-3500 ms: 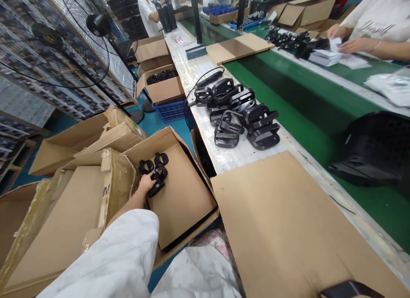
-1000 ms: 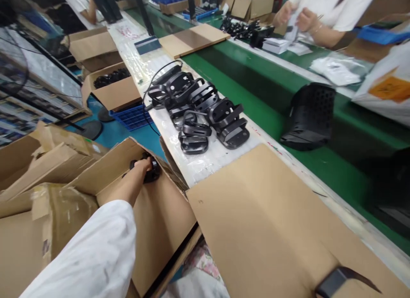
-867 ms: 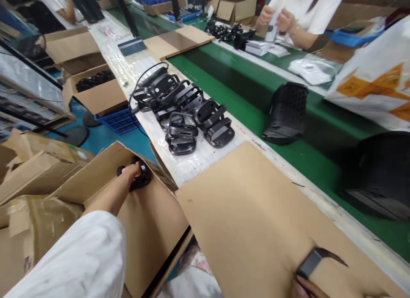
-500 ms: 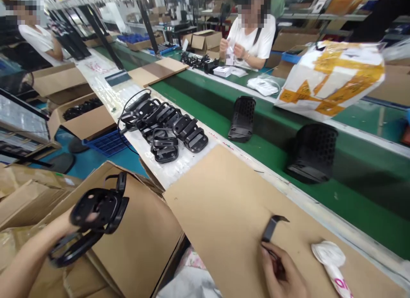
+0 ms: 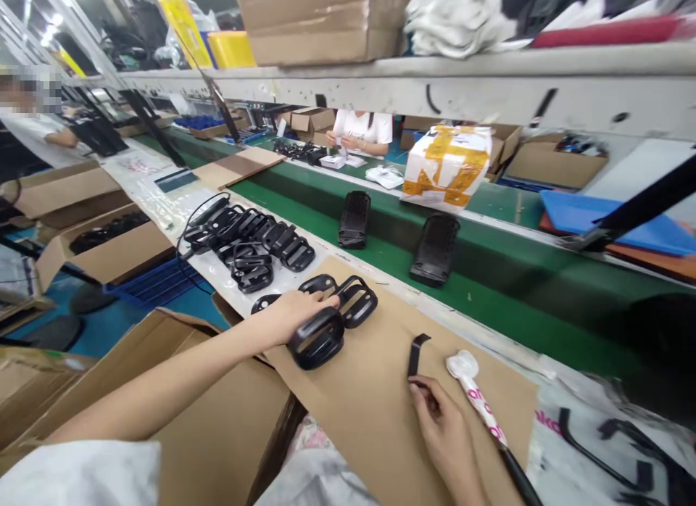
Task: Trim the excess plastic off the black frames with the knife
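My left hand [image 5: 293, 314] reaches over the brown cardboard sheet [image 5: 375, 404], its fingers closed on a cluster of black plastic frames [image 5: 318, 339]. These are rounded, with open slots; part of the cluster is hidden under the hand. Between the thumb and fingers of my right hand [image 5: 440, 419] is a bent black strip [image 5: 416, 355], its hooked end pointing up and away. To the right of that hand lies a tool with a white-wrapped head and black handle [image 5: 481, 401]. More black frames [image 5: 250, 238] are heaped on the bench beyond the left hand.
Two black perforated housings [image 5: 435, 249] lie on the green conveyor [image 5: 489, 310]. An open carton [image 5: 217, 412] stands below my left arm. Black bent parts [image 5: 609, 455] lie at the right. A shelf [image 5: 353, 82] crosses above; a person [image 5: 362, 133] sits opposite.
My left hand has brought the black frames from above the carton to the cardboard sheet. My right hand still holds the bent strip. The view has tilted up, showing the shelf.
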A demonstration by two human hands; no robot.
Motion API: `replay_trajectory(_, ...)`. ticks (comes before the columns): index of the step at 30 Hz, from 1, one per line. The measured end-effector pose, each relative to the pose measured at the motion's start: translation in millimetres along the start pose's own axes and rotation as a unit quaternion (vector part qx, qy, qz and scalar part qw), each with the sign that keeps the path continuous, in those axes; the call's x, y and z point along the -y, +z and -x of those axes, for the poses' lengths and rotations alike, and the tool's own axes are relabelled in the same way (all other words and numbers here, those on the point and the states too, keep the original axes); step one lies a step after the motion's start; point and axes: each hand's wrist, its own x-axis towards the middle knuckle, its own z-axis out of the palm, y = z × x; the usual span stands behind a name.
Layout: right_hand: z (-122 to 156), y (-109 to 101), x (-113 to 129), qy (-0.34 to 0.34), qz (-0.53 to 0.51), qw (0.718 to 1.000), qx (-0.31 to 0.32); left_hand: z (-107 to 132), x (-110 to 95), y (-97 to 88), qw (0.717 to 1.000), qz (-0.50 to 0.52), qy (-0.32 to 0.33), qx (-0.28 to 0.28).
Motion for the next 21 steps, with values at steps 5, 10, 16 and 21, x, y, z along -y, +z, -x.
replay_trajectory(5, 16.9, -24.6, -14.4, -0.072, 0.043, 0.996, -0.003, -50.2, -29.8, 9.0, 0.994, -0.105, 0.013, -0.008)
replay_trajectory(10, 16.2, -46.3, -21.7, -0.131, 0.092, 0.987, 0.026, -54.0, -35.3, 18.2, 0.999, -0.034, 0.005, -0.004)
replay_trajectory(16, 12.4, -53.1, -22.7, -0.122, 0.131, 0.984, 0.01, -57.7, -30.2, 16.3, 0.995, 0.09, -0.036, -0.021)
replay_trajectory(21, 14.6, -49.3, -26.2, -0.12, 0.14, 0.983, -0.015, -44.9, -1.2, -12.1, 0.959, 0.28, 0.012, 0.03)
